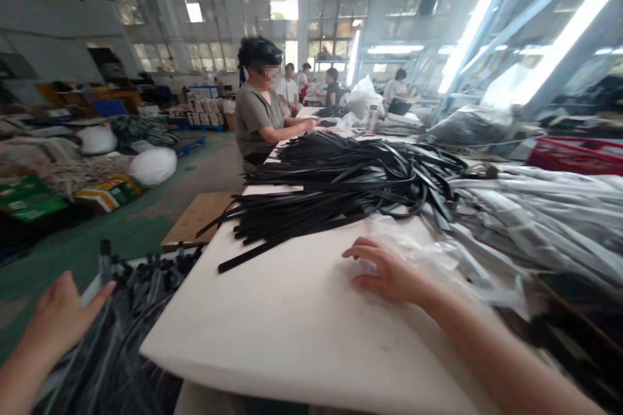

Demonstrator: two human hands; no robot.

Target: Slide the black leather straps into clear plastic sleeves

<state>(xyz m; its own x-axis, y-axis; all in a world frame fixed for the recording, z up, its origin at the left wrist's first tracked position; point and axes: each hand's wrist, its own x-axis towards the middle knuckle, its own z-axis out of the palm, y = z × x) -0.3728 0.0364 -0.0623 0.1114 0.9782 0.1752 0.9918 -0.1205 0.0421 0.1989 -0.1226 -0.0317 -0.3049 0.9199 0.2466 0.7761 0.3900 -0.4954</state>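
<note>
My right hand rests on the white padded table top, fingers lightly curled and holding nothing. It lies beside a crumpled clear plastic bag. Ahead of it, a large heap of long black straps spreads across the table, with its nearest strap ends a short way from my fingers. My left hand is open and empty off the table's left edge. Below it sits a plastic-wrapped bundle of black strap-like pieces.
A person in a grey shirt works at the far end of the table. Bulging bags of plastic-wrapped goods line the right side, with a red crate behind them. A wooden board, sacks and further workers stand beyond.
</note>
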